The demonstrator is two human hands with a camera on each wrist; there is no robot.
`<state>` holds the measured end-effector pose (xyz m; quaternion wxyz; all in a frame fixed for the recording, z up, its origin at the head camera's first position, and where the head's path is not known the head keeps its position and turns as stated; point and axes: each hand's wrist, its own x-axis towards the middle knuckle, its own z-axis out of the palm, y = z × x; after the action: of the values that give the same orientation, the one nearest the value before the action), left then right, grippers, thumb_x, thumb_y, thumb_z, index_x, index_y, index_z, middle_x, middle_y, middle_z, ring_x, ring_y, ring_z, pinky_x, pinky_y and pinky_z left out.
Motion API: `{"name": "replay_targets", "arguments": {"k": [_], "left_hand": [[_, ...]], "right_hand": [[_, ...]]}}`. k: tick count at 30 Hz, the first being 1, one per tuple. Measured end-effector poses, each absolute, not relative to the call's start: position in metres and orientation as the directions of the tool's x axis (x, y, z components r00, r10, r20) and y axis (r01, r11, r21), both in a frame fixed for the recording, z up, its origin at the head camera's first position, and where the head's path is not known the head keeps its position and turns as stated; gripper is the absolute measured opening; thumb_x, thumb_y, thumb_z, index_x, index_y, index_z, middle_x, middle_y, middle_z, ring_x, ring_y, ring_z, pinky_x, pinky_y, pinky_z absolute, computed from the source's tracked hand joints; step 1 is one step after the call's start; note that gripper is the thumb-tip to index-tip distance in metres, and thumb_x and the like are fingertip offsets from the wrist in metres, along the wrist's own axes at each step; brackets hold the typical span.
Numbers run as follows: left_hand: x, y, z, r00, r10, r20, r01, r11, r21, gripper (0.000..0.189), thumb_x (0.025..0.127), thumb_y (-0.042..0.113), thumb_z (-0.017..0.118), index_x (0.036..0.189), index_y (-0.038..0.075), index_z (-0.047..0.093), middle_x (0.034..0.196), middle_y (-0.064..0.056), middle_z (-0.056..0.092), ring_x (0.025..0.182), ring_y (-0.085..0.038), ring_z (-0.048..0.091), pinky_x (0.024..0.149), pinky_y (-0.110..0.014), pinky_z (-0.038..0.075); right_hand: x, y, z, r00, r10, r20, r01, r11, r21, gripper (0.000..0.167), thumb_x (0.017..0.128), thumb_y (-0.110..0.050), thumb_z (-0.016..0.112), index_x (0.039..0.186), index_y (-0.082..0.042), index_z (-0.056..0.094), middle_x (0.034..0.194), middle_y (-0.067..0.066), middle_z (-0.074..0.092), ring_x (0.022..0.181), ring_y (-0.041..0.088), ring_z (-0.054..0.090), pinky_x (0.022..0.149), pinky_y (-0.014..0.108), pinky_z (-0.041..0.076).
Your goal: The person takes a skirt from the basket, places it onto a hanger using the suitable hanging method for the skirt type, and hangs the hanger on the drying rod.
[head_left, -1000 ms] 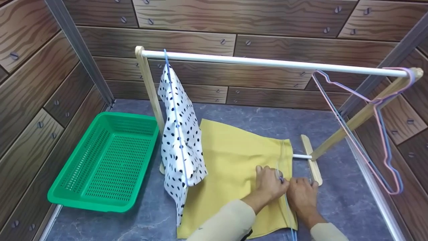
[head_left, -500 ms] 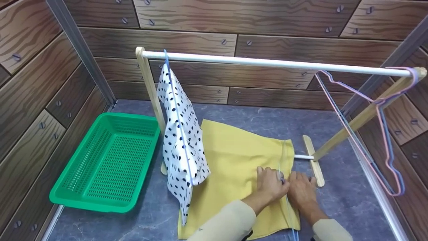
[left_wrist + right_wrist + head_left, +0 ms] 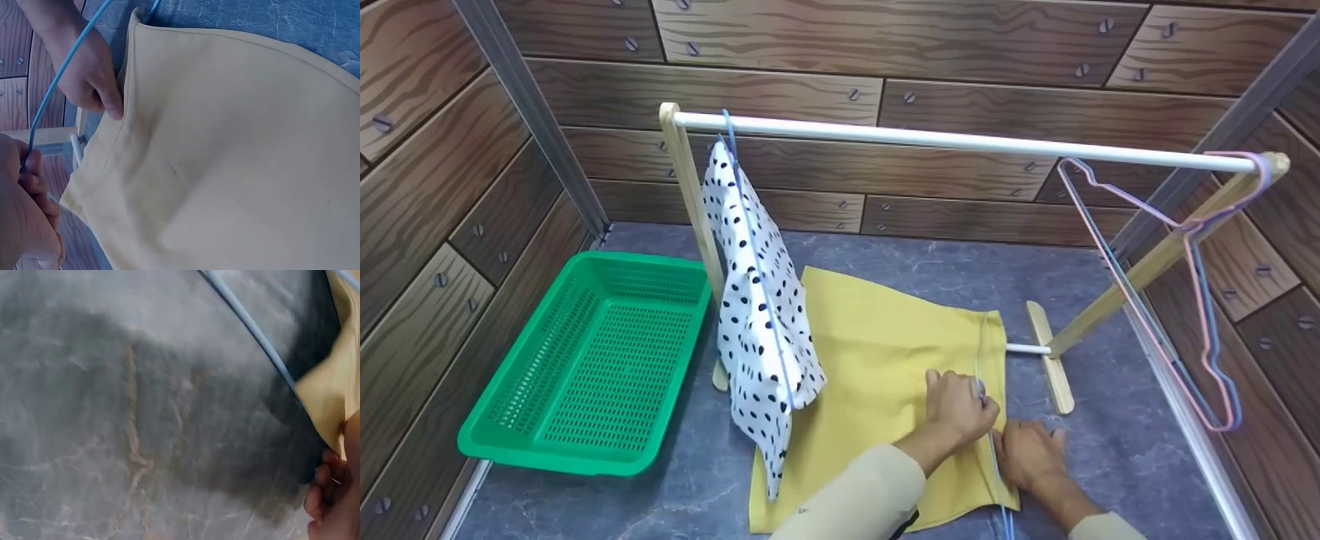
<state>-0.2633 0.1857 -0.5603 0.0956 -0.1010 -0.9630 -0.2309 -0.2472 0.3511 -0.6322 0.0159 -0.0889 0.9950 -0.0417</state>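
A flat yellow cloth piece [image 3: 877, 337] with a hemmed edge lies on the grey floor below the rack. My left hand [image 3: 960, 409] grips a thin blue hanger [image 3: 62, 67] near its middle, over the cloth's right side. The hanger's near end pokes out past the cloth's near corner. At the right hem, my right hand [image 3: 1031, 454] pinches the cloth's edge, thumb on top in the left wrist view. Just the curled fingers [image 3: 320, 489] of that hand show at the right wrist view's border, beside the cloth. Part of the hanger's hook is hidden by the left hand.
A wooden rack with a white bar [image 3: 930, 139] spans the scene. White dotted fabric [image 3: 757, 315] hangs on a blue hanger at its left. Pink and blue hangers [image 3: 1170, 315] hang at its right end. A green basket [image 3: 607, 375] stands at left.
My right hand has slid toward me along the cloth's right edge, away from the left hand. The left hand keeps its hold on the hanger. The dotted fabric has swung slightly.
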Motion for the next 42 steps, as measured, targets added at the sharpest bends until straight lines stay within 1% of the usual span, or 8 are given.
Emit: {"name": "replay_targets", "arguments": {"k": [9,13,19,25,28,33,37,42], "left_hand": [[-0.269,0.182,-0.561,-0.969,0.152,0.196,0.219,0.898,0.381,0.044,0.080,0.032,0.059,0.053,0.021,0.027,0.049,0.008,0.028,0.054,-0.013,0.038,0.068,-0.031,0.024],[-0.273,0.176,-0.560,-0.974,0.145,0.177,0.202,0.905,0.375,0.045,0.081,0.033,0.060,0.053,0.020,0.028,0.050,0.008,0.030,0.055,-0.015,0.040,0.071,-0.032,0.027],[-0.280,0.169,-0.554,-0.976,0.147,0.158,0.199,0.896,0.396,0.045,0.084,0.032,0.058,0.054,0.021,0.027,0.052,0.008,0.025,0.056,-0.014,0.036,0.071,-0.032,0.025],[-0.285,0.164,-0.550,-0.979,0.140,0.148,0.190,0.892,0.411,0.046,0.085,0.030,0.058,0.053,0.021,0.026,0.051,0.007,0.022,0.056,-0.013,0.035,0.072,-0.032,0.024],[-0.285,0.163,-0.550,-0.977,0.143,0.159,0.196,0.893,0.406,0.046,0.084,0.030,0.058,0.052,0.021,0.027,0.051,0.008,0.022,0.055,-0.013,0.033,0.071,-0.031,0.024],[-0.284,0.158,-0.554,-0.975,0.162,0.154,0.211,0.893,0.397,0.047,0.086,0.031,0.058,0.052,0.021,0.028,0.050,0.008,0.024,0.053,-0.011,0.031,0.070,-0.031,0.023],[-0.284,0.151,-0.555,-0.979,0.154,0.134,0.196,0.891,0.409,0.049,0.089,0.032,0.058,0.051,0.020,0.030,0.050,0.008,0.028,0.054,-0.012,0.033,0.073,-0.031,0.025],[-0.286,0.142,-0.555,-0.980,0.136,0.146,0.186,0.886,0.425,0.047,0.088,0.032,0.059,0.051,0.020,0.033,0.051,0.008,0.034,0.058,-0.014,0.039,0.076,-0.034,0.030]], "right_hand": [[-0.243,0.347,-0.643,-0.885,-0.316,0.343,-0.337,0.941,-0.002,0.024,0.088,-0.014,0.064,0.068,-0.006,0.053,0.064,0.013,0.057,0.065,0.036,0.054,0.068,0.050,0.030],[-0.249,0.348,-0.630,-0.864,-0.322,0.388,-0.385,0.918,-0.096,0.027,0.089,-0.011,0.062,0.065,-0.009,0.049,0.062,0.011,0.054,0.063,0.036,0.054,0.066,0.049,0.033],[-0.260,0.350,-0.610,-0.960,-0.276,0.043,-0.277,0.923,-0.266,0.036,0.103,-0.020,0.050,0.069,-0.009,0.053,0.071,0.014,0.061,0.071,0.041,0.064,0.065,0.053,0.049],[-0.261,0.349,-0.606,-0.916,-0.310,-0.254,-0.228,0.925,-0.304,0.042,0.100,-0.028,0.054,0.061,-0.012,0.051,0.058,0.003,0.051,0.052,0.022,0.050,0.053,0.041,0.042],[-0.258,0.346,-0.608,-0.893,-0.360,-0.271,-0.266,0.906,-0.328,0.038,0.096,-0.026,0.060,0.063,-0.013,0.049,0.057,-0.002,0.044,0.051,0.016,0.041,0.051,0.036,0.036],[-0.255,0.344,-0.609,-0.896,-0.390,-0.213,-0.313,0.894,-0.321,0.027,0.094,-0.015,0.061,0.069,-0.012,0.051,0.061,-0.002,0.046,0.056,0.015,0.044,0.055,0.037,0.040],[-0.260,0.352,-0.602,-0.906,-0.383,-0.182,-0.305,0.886,-0.351,0.028,0.085,-0.012,0.063,0.061,-0.013,0.048,0.056,-0.004,0.041,0.051,0.014,0.039,0.050,0.033,0.035],[-0.265,0.362,-0.593,-0.838,-0.488,-0.245,-0.372,0.838,-0.399,0.027,0.070,-0.014,0.065,0.052,-0.016,0.046,0.051,-0.013,0.035,0.047,0.007,0.031,0.046,0.025,0.026]]}}
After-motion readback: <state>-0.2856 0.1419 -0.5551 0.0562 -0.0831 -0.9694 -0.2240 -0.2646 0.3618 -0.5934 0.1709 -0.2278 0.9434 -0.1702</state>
